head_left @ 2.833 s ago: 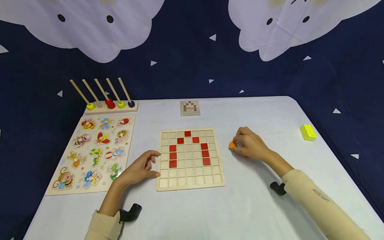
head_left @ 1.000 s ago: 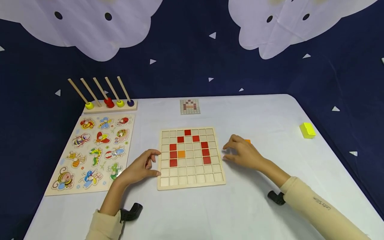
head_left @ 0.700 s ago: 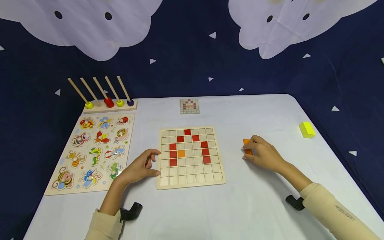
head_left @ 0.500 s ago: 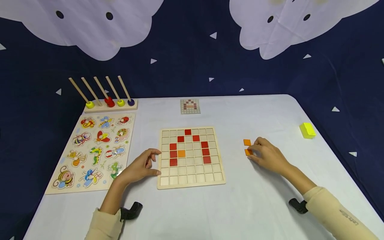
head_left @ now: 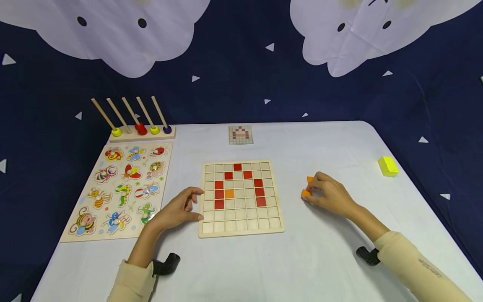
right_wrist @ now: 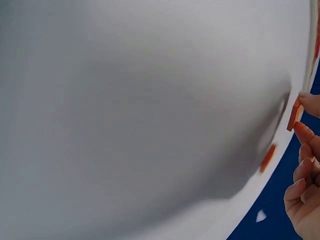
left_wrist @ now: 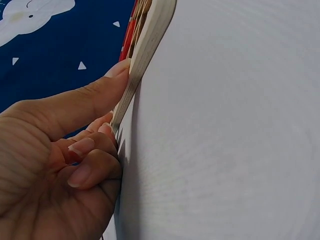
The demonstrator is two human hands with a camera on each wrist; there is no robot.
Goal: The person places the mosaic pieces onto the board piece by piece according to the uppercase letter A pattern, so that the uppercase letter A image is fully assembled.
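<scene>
My right hand (head_left: 332,195) pinches an orange square tile (right_wrist: 293,117) between thumb and fingertip, just off the tabletop in the right wrist view. A second orange tile (right_wrist: 267,159) lies on the cloth close by, partly covered by my fingers in the head view. Left of that is a wooden grid board (head_left: 241,234) with several red tiles (head_left: 219,194) in an arch shape. One orange tile (head_left: 229,193) sits in a cell beside the left red column. My left hand (head_left: 177,212) touches the board's left edge with thumb and forefinger, the other fingers bent loosely.
Behind the board lies a small pattern card (head_left: 240,135). At left are an insect picture puzzle (head_left: 117,191) and a wooden peg stand (head_left: 143,136) with coloured beads. A yellow block (head_left: 388,166) stands near the right edge of the white table (head_left: 241,272).
An orange tile has been set into the board. My right hand has gone back to the right and now pinches another orange tile, shifted slightly left. The left hand stays at the board.
</scene>
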